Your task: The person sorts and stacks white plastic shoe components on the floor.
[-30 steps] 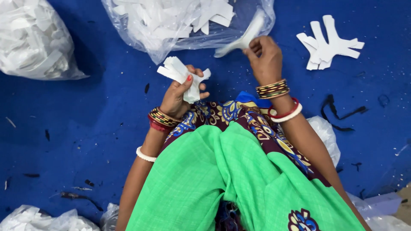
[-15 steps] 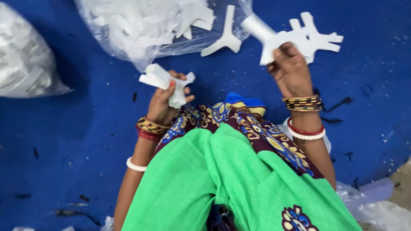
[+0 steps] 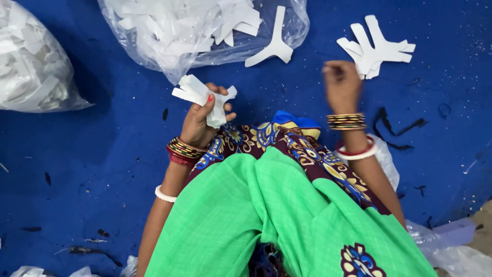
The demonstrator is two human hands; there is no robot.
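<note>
Several white cut-out pieces (image 3: 202,97) sit bunched in the left hand (image 3: 202,120), fingers closed around them above the lap. The right hand (image 3: 341,84) is blurred, loosely curled and seemingly empty, just beside a small pile of white shapes (image 3: 376,48). Stacking well probably calls for laying each piece flat with edges matched to those beneath. One loose Y-shaped piece (image 3: 274,43) lies near a clear bag of pieces (image 3: 205,31). A blue floor sheet (image 3: 102,154), flecked with dark scraps, carries another bag (image 3: 33,61) at the left.
</note>
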